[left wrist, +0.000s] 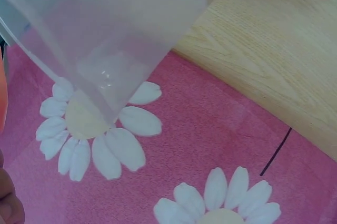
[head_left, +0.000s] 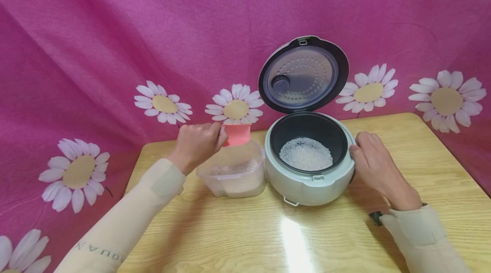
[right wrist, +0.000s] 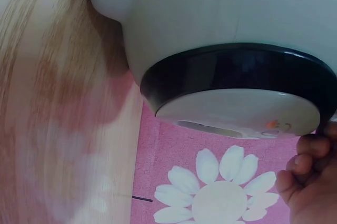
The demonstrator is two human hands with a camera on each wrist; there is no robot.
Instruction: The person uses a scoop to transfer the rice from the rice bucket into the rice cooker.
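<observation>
In the head view my left hand [head_left: 201, 143] grips a coral-pink scoop [head_left: 236, 135] above the back of a translucent plastic container [head_left: 238, 183] that holds rice. The scoop's inside is hidden. Beside the container stands a pale green rice cooker [head_left: 310, 190], its lid [head_left: 307, 74] raised. White rice [head_left: 307, 154] lies at the bottom of its dark inner pot [head_left: 330, 130]. My right hand [head_left: 374, 164] holds the cooker's right rim with curled fingers. In the right wrist view its fingers [right wrist: 310, 153] curl against the cooker's edge.
The wooden table [head_left: 238, 239] bears both vessels, the container nearly touching the cooker's left side. Close behind the table hangs a magenta cloth [head_left: 192, 30] with printed daisies. A small handle [head_left: 291, 201] juts from the cooker's front base.
</observation>
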